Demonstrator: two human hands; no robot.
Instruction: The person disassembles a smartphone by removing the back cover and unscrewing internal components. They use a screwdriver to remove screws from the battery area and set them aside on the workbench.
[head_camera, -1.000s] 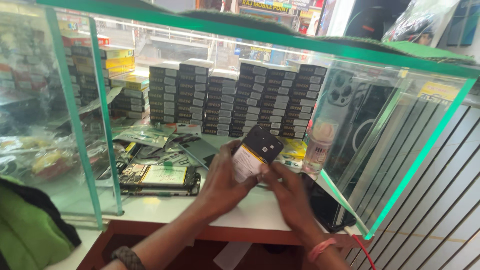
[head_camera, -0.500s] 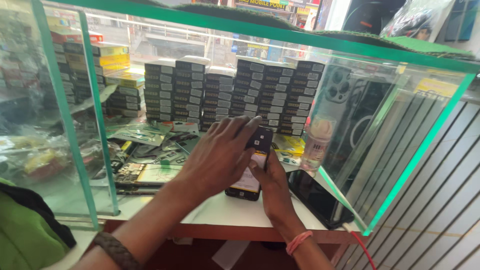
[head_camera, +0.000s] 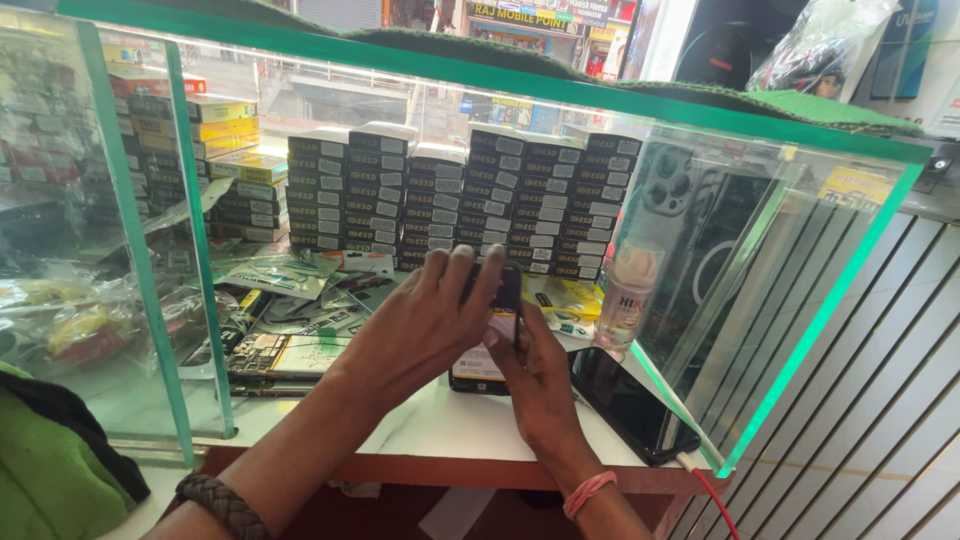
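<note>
Phone (head_camera: 492, 330), dark, is held upright over the white surface (head_camera: 440, 430), gripped between both hands. Left hand (head_camera: 425, 325) is curled over its top edge; right hand (head_camera: 535, 370) is clasped on its lower side. Stacked boxes (head_camera: 450, 200) are ranged behind; a second dark phone (head_camera: 625, 400) lies just beside.

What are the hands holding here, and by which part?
Both hands hold a small dark phone-like device: the left hand covers its upper end from above, and the right hand grips its right edge from below.
</note>
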